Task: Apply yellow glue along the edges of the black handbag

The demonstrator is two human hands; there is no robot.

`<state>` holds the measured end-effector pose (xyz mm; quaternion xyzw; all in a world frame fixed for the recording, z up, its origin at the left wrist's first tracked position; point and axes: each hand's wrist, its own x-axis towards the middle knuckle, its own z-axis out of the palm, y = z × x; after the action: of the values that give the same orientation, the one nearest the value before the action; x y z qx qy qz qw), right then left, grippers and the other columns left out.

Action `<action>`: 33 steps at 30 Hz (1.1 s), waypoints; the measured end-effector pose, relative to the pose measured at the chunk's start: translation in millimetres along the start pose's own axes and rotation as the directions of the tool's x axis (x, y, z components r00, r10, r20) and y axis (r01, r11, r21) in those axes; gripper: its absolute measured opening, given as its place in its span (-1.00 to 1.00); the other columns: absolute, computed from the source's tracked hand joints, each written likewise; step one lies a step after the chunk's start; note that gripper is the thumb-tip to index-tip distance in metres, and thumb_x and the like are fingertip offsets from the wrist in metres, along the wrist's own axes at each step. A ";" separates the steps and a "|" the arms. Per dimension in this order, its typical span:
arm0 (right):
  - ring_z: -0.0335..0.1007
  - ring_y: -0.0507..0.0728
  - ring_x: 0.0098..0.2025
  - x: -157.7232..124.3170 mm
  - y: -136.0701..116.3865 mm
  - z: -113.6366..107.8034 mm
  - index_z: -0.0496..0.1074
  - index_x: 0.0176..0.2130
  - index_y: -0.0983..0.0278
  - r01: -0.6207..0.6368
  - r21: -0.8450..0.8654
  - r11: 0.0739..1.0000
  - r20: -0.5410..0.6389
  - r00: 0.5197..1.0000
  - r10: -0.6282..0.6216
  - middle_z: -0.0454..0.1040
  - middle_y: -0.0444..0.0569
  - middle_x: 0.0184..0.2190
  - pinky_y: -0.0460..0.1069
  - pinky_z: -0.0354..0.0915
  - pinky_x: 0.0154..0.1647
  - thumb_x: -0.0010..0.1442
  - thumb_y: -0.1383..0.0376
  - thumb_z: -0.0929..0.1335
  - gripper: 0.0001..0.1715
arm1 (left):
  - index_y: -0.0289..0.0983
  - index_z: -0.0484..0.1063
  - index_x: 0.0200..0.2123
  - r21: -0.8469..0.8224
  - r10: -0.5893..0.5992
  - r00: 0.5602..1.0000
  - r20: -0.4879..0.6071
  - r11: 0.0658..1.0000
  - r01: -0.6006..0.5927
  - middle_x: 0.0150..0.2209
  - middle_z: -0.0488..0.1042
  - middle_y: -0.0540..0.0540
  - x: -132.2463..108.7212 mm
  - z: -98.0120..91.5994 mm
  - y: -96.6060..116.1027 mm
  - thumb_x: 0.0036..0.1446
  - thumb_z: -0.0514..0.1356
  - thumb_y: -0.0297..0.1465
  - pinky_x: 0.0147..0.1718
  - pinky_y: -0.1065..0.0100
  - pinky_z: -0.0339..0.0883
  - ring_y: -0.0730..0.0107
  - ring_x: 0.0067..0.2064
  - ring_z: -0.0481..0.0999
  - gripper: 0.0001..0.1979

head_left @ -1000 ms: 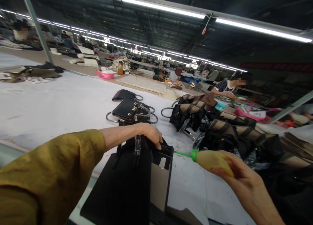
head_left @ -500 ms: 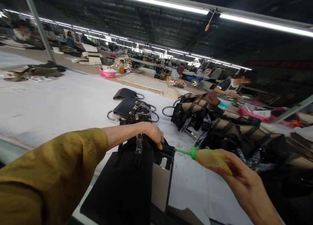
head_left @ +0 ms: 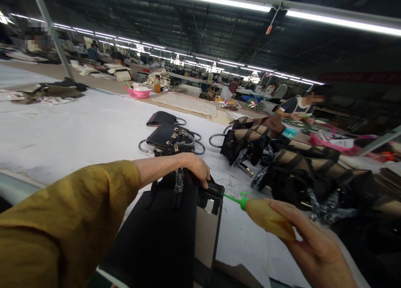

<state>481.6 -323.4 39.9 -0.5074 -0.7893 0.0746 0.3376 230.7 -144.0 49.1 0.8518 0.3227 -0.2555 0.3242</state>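
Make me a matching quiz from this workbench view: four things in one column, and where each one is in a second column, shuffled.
Things:
1. yellowish squeeze bottle with a green nozzle
2. large black handbag at the near table edge
3. pink plastic basin
4. small black handbag with ring handles

Places:
A. far off, beside an orange bottle
B. held in the right hand
C. gripped at its top edge by the left hand
D. lying on the white table, no hand on it

Pairs: 1-B, 2-C, 3-A, 4-D
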 end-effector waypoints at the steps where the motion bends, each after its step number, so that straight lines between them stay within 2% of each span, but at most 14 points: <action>1: 0.44 0.21 -0.13 0.3 -0.2 -0.8 0.31 0.00 0.03 0.001 -0.006 1.000 -0.004 1.000 -0.001 0.47 -0.10 -0.08 0.04 0.34 -0.10 0.17 0.34 0.27 -0.60 | -0.20 0.53 -0.27 -0.011 0.007 1.000 0.014 1.000 -0.007 -0.34 0.55 0.00 0.5 -0.1 0.1 -0.03 0.19 -0.22 -0.26 0.38 0.28 0.29 -0.26 0.46 -0.73; 4: 0.42 0.22 -0.11 1.8 1.6 -1.2 0.31 0.00 0.03 -0.014 -0.016 1.000 -0.023 1.000 0.013 0.45 -0.10 -0.06 0.06 0.33 -0.10 0.17 0.34 0.27 -0.60 | -0.20 0.53 -0.27 -0.023 0.019 0.999 0.040 1.000 -0.018 -0.33 0.55 0.01 1.1 -0.8 1.3 -0.02 0.18 -0.22 -0.28 0.39 0.28 0.31 -0.27 0.45 -0.73; 7: 0.42 0.21 -0.11 1.6 4.7 2.0 0.31 0.01 0.03 -0.004 -0.001 1.000 -0.023 1.000 0.004 0.45 -0.10 -0.05 0.05 0.34 -0.10 0.18 0.34 0.27 -0.61 | -0.19 0.53 -0.25 -0.023 -0.003 1.000 0.021 1.000 0.004 -0.34 0.55 0.01 0.3 -2.6 2.7 -0.04 0.20 -0.22 -0.27 0.40 0.28 0.32 -0.27 0.45 -0.72; 11: 0.41 0.21 -0.09 -0.7 5.3 6.2 0.33 0.00 0.03 -0.008 0.026 1.000 0.020 1.000 0.008 0.44 -0.11 -0.05 0.03 0.33 -0.09 0.18 0.33 0.28 -0.62 | -0.20 0.52 -0.21 0.028 0.018 1.000 0.014 0.999 -0.018 -0.32 0.54 0.00 -1.4 -4.8 4.1 0.01 0.15 -0.23 -0.35 0.41 0.28 0.32 -0.30 0.46 -0.70; 17: 0.47 0.23 -0.24 3.3 -1.6 0.7 0.42 -0.12 0.09 -0.185 0.107 0.977 -0.020 0.982 0.188 0.53 -0.11 -0.20 0.03 0.38 -0.22 0.08 0.25 0.34 -0.69 | -0.24 0.50 -0.15 0.151 0.035 0.992 -0.123 0.988 -0.016 -0.25 0.54 -0.05 -8.2 -2.5 10.5 0.01 0.15 -0.26 -0.34 0.40 0.28 0.30 -0.27 0.47 -0.66; 21: 0.47 0.27 -0.28 4.7 -2.6 -0.8 0.45 -0.18 0.14 -0.243 0.147 0.959 -0.060 0.965 0.254 0.54 -0.04 -0.24 0.04 0.40 -0.29 0.03 0.15 0.38 -0.70 | -0.24 0.49 -0.11 0.172 0.020 0.988 -0.151 0.985 0.006 -0.25 0.55 -0.05 -15.1 -1.9 14.6 0.02 0.13 -0.28 -0.33 0.40 0.28 0.31 -0.26 0.47 -0.65; 27: 0.47 0.25 -0.31 5.7 -2.4 4.5 0.45 -0.20 0.12 -0.242 0.136 0.961 -0.075 0.964 0.253 0.55 -0.06 -0.28 0.02 0.40 -0.30 0.02 0.06 0.40 -0.67 | -0.24 0.47 -0.10 0.189 0.008 0.987 -0.162 0.982 0.023 -0.23 0.54 -0.04 -19.5 -2.7 17.9 0.03 0.13 -0.25 -0.35 0.42 0.28 0.30 -0.24 0.47 -0.64; 33: 0.47 0.27 -0.27 1.4 -3.7 3.4 0.45 -0.19 0.14 -0.248 0.143 0.958 -0.019 0.967 0.253 0.55 -0.06 -0.25 0.03 0.39 -0.28 0.04 0.08 0.38 -0.67 | -0.23 0.44 -0.06 0.176 -0.005 0.983 -0.182 0.984 0.037 -0.17 0.52 -0.07 -20.0 -2.5 15.0 0.01 0.13 -0.22 -0.34 0.41 0.29 0.29 -0.22 0.47 -0.59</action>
<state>476.4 -323.3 39.7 -0.5798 -0.7051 0.1626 0.3746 228.8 -158.6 69.4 0.8935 0.3357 -0.2085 0.2133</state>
